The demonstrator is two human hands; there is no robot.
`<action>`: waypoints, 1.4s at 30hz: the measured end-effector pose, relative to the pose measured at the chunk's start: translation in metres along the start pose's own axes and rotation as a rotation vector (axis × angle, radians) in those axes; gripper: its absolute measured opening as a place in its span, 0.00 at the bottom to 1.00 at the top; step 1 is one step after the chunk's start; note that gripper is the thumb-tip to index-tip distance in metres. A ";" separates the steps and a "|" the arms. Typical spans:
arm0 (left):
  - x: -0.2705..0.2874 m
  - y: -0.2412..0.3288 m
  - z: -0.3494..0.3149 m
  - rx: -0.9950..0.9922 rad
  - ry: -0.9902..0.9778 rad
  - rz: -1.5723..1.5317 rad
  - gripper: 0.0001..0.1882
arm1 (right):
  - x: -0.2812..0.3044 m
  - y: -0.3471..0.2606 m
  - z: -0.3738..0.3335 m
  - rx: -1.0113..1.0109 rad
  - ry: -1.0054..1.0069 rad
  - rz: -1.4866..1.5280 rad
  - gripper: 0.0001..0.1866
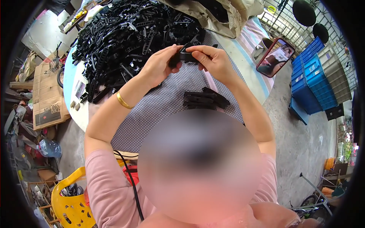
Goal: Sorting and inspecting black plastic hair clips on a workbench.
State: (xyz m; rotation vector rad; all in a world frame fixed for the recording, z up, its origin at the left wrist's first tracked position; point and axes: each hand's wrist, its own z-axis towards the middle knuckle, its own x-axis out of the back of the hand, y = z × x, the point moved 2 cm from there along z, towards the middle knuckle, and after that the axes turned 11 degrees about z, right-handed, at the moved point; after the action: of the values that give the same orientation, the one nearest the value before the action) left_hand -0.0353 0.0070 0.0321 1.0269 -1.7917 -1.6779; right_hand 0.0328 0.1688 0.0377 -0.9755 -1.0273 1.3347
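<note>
Above the table, my left hand [159, 64] and my right hand [217, 64] come together on a small black plastic part [186, 56]. The fingers of both are closed round its two ends, and they cover much of it, so its exact kind stays unclear. Just nearer to me on the patterned cloth lies a small stack of long black plastic pieces [205, 99], touched by neither hand. A big heap of loose black plastic parts [125, 38] spreads over the far left of the table, beside and beyond my left hand.
An open tan sack [224, 19] rests at the table's far edge. At the right stand a phone [275, 57] showing a picture and a metal cup [261, 50]. Blue crates [313, 81] are stacked beyond. Leftward are a cardboard box [47, 91] and a yellow chair [61, 193].
</note>
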 end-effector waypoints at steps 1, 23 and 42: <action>0.001 0.000 0.000 0.010 -0.047 -0.029 0.18 | 0.000 0.003 0.000 0.079 -0.005 -0.080 0.12; 0.001 0.014 -0.020 -0.551 -0.111 1.118 0.22 | -0.001 0.002 -0.003 0.510 -0.097 -0.712 0.26; -0.006 0.010 -0.024 -0.506 -0.085 1.143 0.16 | 0.022 0.003 0.008 0.135 0.000 -0.121 0.15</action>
State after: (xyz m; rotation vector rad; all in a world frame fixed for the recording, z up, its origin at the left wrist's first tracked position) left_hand -0.0150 -0.0039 0.0463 -0.2963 -1.3888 -1.2571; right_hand 0.0238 0.1910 0.0379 -0.8000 -0.9675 1.2866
